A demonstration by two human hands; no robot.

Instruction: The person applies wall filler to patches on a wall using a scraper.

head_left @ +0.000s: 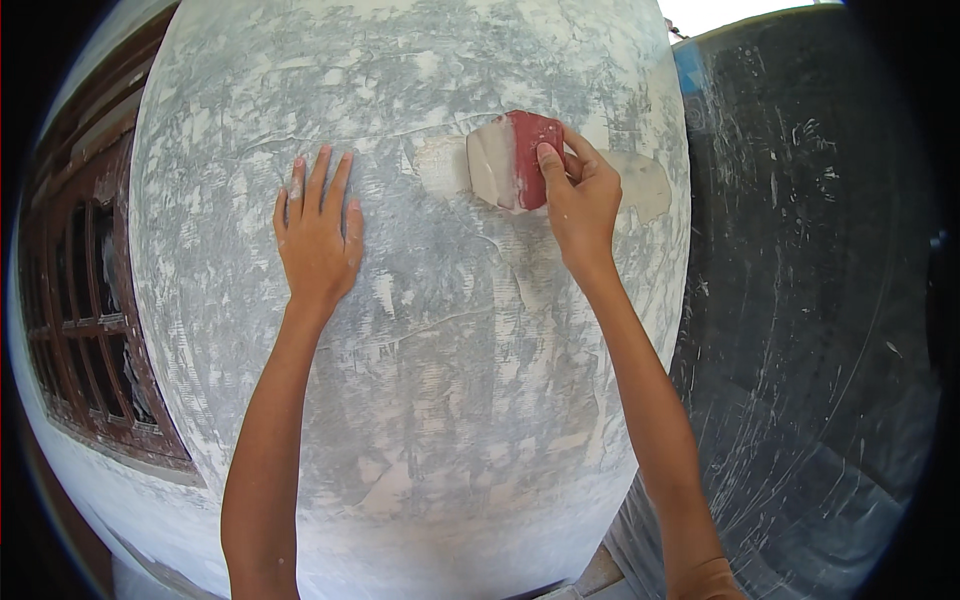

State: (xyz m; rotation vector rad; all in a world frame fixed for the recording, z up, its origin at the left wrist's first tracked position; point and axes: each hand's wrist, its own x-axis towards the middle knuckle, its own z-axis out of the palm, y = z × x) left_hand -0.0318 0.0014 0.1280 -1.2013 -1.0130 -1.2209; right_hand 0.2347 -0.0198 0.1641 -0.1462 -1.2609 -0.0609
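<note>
My left hand (318, 235) lies flat against the patchy grey-and-white wall (420, 300), fingers spread upward. To its right, my right hand (585, 195) grips a putty scraper (537, 150) by its red part, thumb in front and fingers behind. The scraper's wide blade side is coated with pale filler (492, 165) and faces left, close to the wall. A smooth beige patch of filler (642, 185) shows just right of my right hand. On the scraper's other side is a whitish patch (440, 165).
A brown wooden window frame with bars (95, 310) is set in the wall at the left. Beyond the wall's right edge hangs a dark sheet (800, 280) with pale streaks and splashes. Light-coloured paving (600, 572) shows at the bottom.
</note>
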